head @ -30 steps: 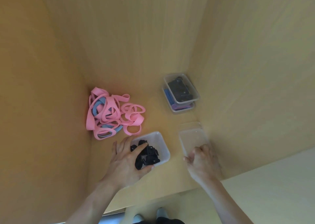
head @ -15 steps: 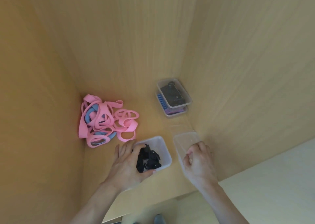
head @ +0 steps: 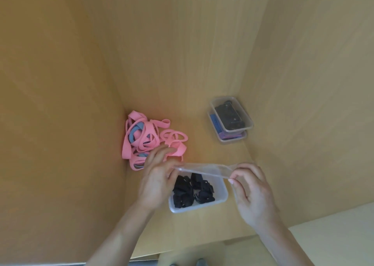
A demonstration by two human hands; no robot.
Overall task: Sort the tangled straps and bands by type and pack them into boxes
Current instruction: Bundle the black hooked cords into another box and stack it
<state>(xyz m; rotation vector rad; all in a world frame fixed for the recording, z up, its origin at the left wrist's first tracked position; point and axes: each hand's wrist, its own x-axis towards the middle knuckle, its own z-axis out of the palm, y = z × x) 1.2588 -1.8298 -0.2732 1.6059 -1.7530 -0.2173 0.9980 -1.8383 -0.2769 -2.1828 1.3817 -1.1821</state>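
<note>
Both hands held a thin clear plastic lid (head: 204, 169) by its ends. The left hand (head: 159, 176) pinched the left end between thumb and fingertips, and the right hand (head: 253, 195) pinched the right end the same way, its other fingers curled loosely. The lid hung between the two sets of fingertips, seen nearly edge-on. It sat just above the far rim of a clear rectangular plastic box (head: 220, 200), not yet seated on it.

That box lay directly under and just nearer than the fingers, and it held a bundle of black webbing straps with buckles (head: 191, 192), so that type looked fully packed and only needed closing.

Beyond the right fingers, well apart, stood a stack of two closed boxes. The upper clear lidded box (head: 248, 122) held dark items, and the lower clear box (head: 232, 140) showed blue and purple bands. Those types appeared finished.

Beyond the left fingertips, partly hidden by them, lay a tangled heap of pink and blue elastic loop bands (head: 146, 136) on the light wooden shelf floor (head: 202, 146), loose and unsorted. That heap looked like the main work left: separating pink from blue, if they counted as different types, and boxing them. No empty box for them was visible.
</note>
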